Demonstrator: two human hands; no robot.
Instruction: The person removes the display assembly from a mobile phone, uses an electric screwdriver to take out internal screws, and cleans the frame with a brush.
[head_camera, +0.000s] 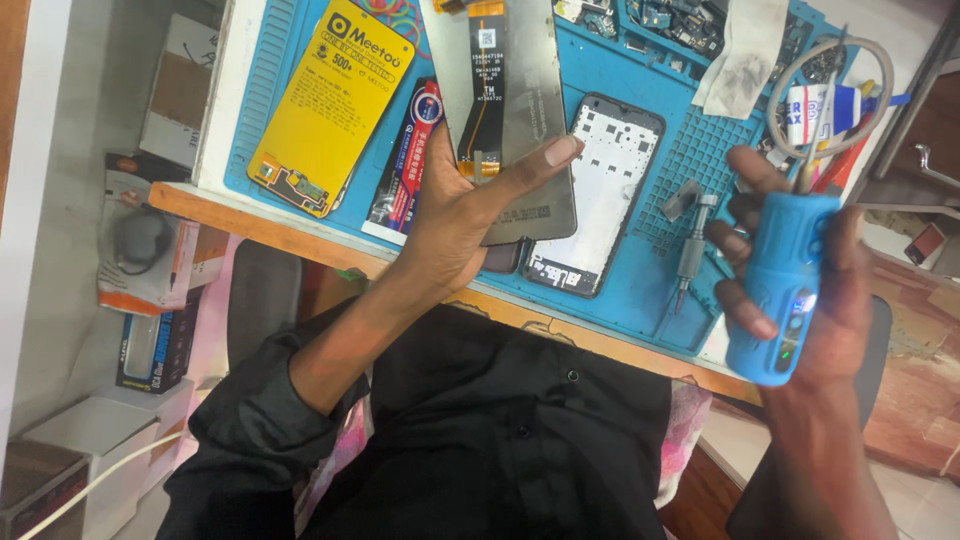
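Observation:
My left hand (455, 215) holds a grey phone display panel (525, 110) by its lower edge, back side up, with an orange flex cable running down it. The thumb lies across the panel's face. My right hand (815, 265) grips a blue handheld electric tool (782, 285) with lit indicator lights and a loop of grey cable at its top. Between the two hands an opened phone frame (600, 195) lies on the blue work mat (650, 280), showing its white inner shield.
A small metal screwdriver (690, 245) lies on the mat right of the phone frame. A yellow package (335, 100) and a dark narrow package (405, 160) sit at the mat's left. Small parts, a white cloth (745, 50) and glue tubes (830, 105) crowd the far side. Boxes (150, 260) lie on the floor left.

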